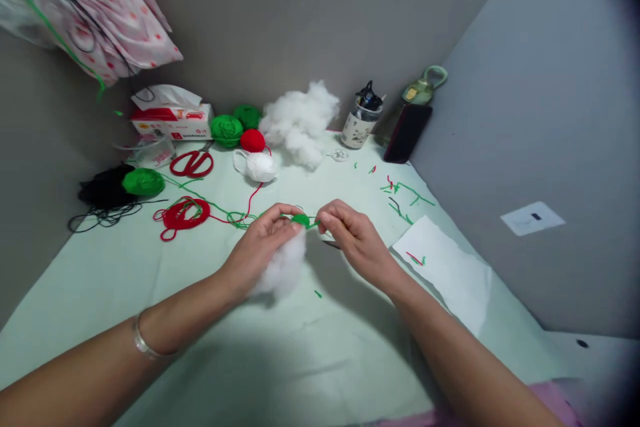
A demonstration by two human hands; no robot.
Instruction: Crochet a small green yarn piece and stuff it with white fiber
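My left hand [273,237] is closed around a small green crocheted piece [301,219], held between thumb and fingers. Just to its right, my right hand [350,233] pinches a short length of green yarn [313,224] that runs from the piece. A tuft of white stuffing [286,270] shows below my left fingers; whether they grip it I cannot tell. Under my right hand lies a thin dark object [331,243], mostly hidden. Loose green yarn [241,219] lies left of my left hand, near a coil of red yarn [186,215].
Red-handled scissors [192,164], a white yarn ball [261,167], a red ball [253,141] and a stuffing heap [303,121] line the back. A pen cup [357,125], a phone [408,133] and a bottle [419,91] stand back right. Paper [445,273] with yarn scraps lies right.
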